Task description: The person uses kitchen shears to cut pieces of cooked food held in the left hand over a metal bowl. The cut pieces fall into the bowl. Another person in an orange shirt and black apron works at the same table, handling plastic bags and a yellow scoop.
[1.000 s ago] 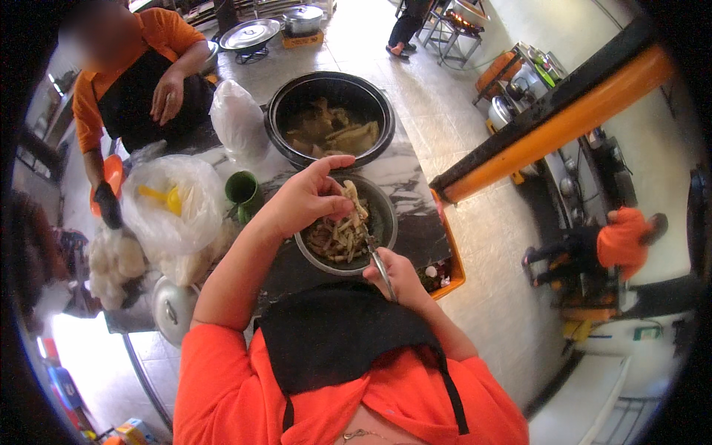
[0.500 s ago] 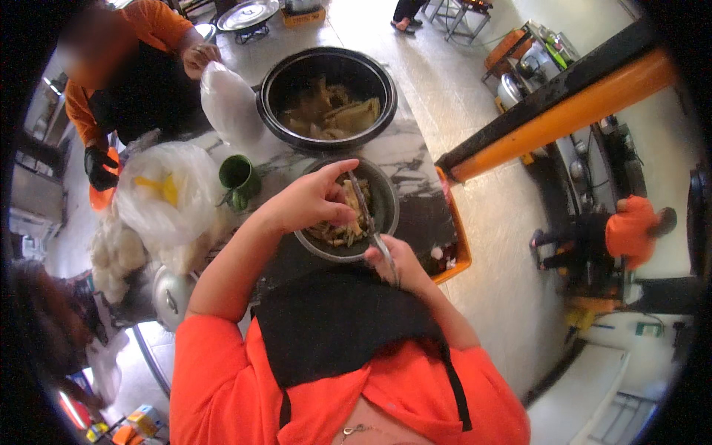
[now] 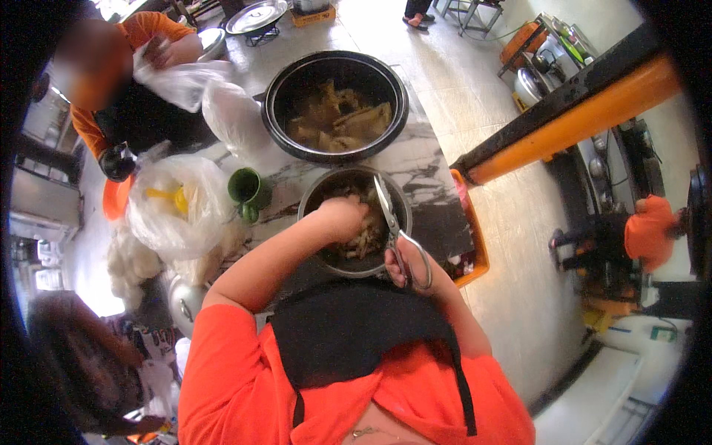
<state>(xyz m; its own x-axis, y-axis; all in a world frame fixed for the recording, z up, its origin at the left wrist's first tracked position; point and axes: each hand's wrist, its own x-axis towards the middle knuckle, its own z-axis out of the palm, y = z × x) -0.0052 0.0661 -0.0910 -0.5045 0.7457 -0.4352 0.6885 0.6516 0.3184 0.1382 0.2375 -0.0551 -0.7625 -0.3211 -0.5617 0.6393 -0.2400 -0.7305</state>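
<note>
Nearest to me, beyond the black apron [image 3: 363, 334], the right hand [image 3: 414, 268] has its fingers wrapped round the handles of metal scissors [image 3: 386, 206]. A moment ago the blades were up against the left fingers, at the piece held there; now they stand clear, tips toward the far side, over the right part of the grey bowl [image 3: 311, 189]. The left hand [image 3: 344, 218] has dropped from above the bowl right down into it, fingers curled among the pale cut strips [image 3: 365, 242]. I cannot tell whether those fingers grasp anything, as the hand itself hides them. To my eye, this is a pause in the snipping, with the left hand busy among the strips.

The bowl sits on the near part of the marbled bench [image 3: 430, 159], with a green mug [image 3: 257, 194] to its left. Just beyond the bowl, the big black pot [image 3: 401, 111] stays put, larger pieces [image 3: 345, 122] lying in it. Far left, a co-worker's bare hand [image 3: 158, 53], lately at the neck of the standing white bag [image 3: 233, 119], is now raised with thin plastic [image 3: 189, 83] trailing from it.
</note>
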